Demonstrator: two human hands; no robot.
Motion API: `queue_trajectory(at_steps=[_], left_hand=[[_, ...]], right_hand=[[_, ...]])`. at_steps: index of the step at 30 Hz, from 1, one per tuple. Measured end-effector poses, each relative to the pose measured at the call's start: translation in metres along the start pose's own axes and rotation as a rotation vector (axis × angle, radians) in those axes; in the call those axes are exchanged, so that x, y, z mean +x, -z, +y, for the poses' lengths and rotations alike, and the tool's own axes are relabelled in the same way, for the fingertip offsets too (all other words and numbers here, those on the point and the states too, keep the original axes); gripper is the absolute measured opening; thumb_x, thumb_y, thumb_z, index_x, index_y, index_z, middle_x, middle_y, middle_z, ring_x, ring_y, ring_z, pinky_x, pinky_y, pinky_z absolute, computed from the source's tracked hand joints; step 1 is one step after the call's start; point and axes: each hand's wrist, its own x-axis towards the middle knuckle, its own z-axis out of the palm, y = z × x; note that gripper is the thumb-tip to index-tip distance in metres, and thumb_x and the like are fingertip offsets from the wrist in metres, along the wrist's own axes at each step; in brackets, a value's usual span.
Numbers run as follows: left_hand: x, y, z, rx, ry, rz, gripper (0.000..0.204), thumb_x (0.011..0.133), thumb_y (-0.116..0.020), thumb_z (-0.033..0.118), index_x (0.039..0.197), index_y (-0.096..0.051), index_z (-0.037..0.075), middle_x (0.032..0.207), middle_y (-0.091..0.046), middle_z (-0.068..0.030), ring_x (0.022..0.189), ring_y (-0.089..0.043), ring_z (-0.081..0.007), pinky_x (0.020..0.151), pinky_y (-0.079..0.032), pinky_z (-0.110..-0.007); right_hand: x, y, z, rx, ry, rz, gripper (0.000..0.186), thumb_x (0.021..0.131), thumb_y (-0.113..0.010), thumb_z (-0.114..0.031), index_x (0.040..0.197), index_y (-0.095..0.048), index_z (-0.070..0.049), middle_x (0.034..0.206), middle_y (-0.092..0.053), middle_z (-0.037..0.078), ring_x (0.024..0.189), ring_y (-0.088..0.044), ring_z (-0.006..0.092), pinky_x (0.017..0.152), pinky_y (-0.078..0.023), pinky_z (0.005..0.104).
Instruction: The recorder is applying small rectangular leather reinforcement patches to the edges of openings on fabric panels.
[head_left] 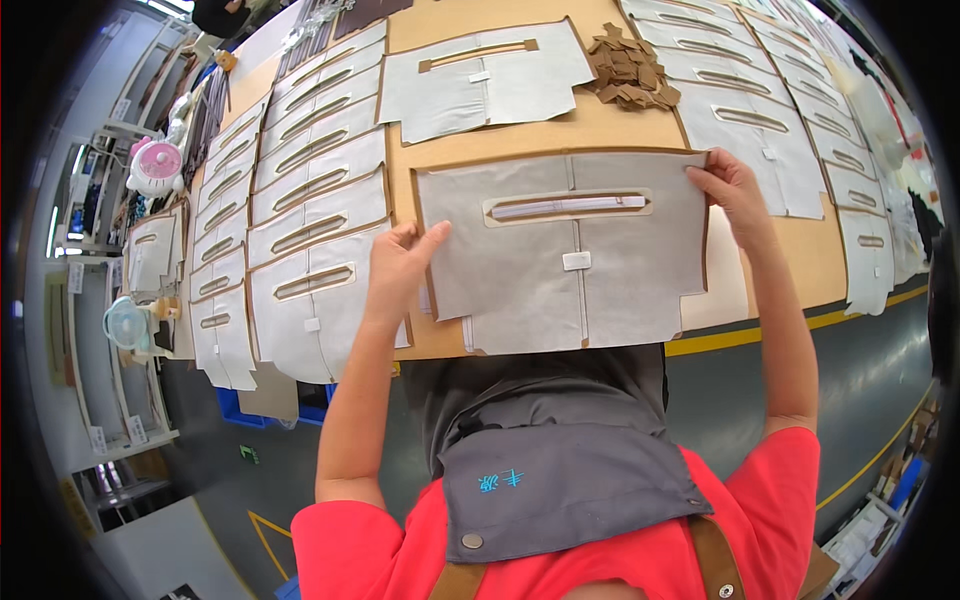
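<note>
A grey-white flat panel (500, 290) with brown edges lies before me at the table's front edge. It has a long framed slot (570, 206) showing white strips, a small white tab (577, 261) below it and a seam down the middle. My left hand (400, 265) pinches the panel's left edge between thumb and fingers. At the upper right corner my right hand (735, 195) grips it, thumb on top. Just beyond lies a similar panel (440, 95) with a slot framed in brown, and beside that a heap of small brown pieces (635, 70).
Overlapping rows of similar panels cover the table's left (310, 235) and right (750, 165). A pink-and-white fan (157, 160) and a pale blue fan (125, 325) stand at the left edge by white shelving (85, 365). A blue bin (240, 408) sits below the table.
</note>
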Motion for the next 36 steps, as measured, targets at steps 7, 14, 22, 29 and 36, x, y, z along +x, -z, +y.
queue_trajectory(at_steps=[7, 14, 22, 29, 36], left_hand=[[0.007, -0.005, -0.014, 0.599, -0.243, 0.373, 0.031, 0.084, -0.079, 0.028, 0.097, -0.071, 0.001, 0.075, -0.065, -0.0081, 0.059, -0.057, -0.0202, 0.056, -0.045, -0.036], [0.005, -0.029, -0.021, 0.542, -0.6, 0.26, 0.021, 0.086, -0.077, 0.019, 0.105, -0.074, 0.013, 0.067, -0.05, -0.0047, 0.056, -0.049, -0.0189, 0.053, -0.041, -0.033], [0.007, -0.035, -0.027, 0.707, -0.653, 0.217, 0.016, 0.087, -0.074, 0.016, 0.102, -0.075, 0.016, 0.067, -0.054, -0.0046, 0.058, -0.056, -0.0221, 0.052, -0.044, -0.035], [0.006, -0.04, -0.025, 0.699, -0.683, 0.176, 0.016, 0.087, -0.073, 0.013, 0.103, -0.075, 0.016, 0.068, -0.055, -0.005, 0.059, -0.057, -0.0228, 0.052, -0.045, -0.035], [0.005, -0.035, -0.025, 0.738, -0.675, 0.171, 0.019, 0.089, -0.072, 0.009, 0.107, -0.075, 0.015, 0.069, -0.053, -0.005, 0.058, -0.054, -0.0221, 0.054, -0.044, -0.035]], right_hand=[[0.012, -0.038, 0.013, -0.034, -0.007, 0.118, 0.016, 0.094, -0.068, -0.014, 0.105, -0.065, -0.003, 0.088, -0.068, -0.001, 0.077, -0.06, 0.0051, 0.069, -0.048, 0.0208], [0.003, -0.029, 0.014, -0.246, -0.035, 0.172, 0.029, 0.092, -0.068, -0.01, 0.119, -0.064, -0.001, 0.088, -0.064, -0.001, 0.079, -0.058, 0.0062, 0.072, -0.048, 0.0213], [0.004, -0.031, 0.023, -0.314, -0.001, 0.168, 0.034, 0.095, -0.065, -0.006, 0.128, -0.059, -0.001, 0.085, -0.056, -0.004, 0.081, -0.052, 0.0043, 0.074, -0.045, 0.0198], [0.001, -0.032, 0.022, -0.383, 0.021, 0.242, 0.036, 0.09, -0.07, -0.009, 0.124, -0.062, -0.003, 0.081, -0.058, -0.003, 0.074, -0.053, 0.0062, 0.069, -0.046, 0.0228], [0.001, -0.043, 0.016, -0.424, 0.009, 0.283, 0.038, 0.088, -0.072, -0.011, 0.123, -0.061, -0.004, 0.079, -0.059, -0.002, 0.07, -0.051, 0.0078, 0.067, -0.046, 0.0235]])
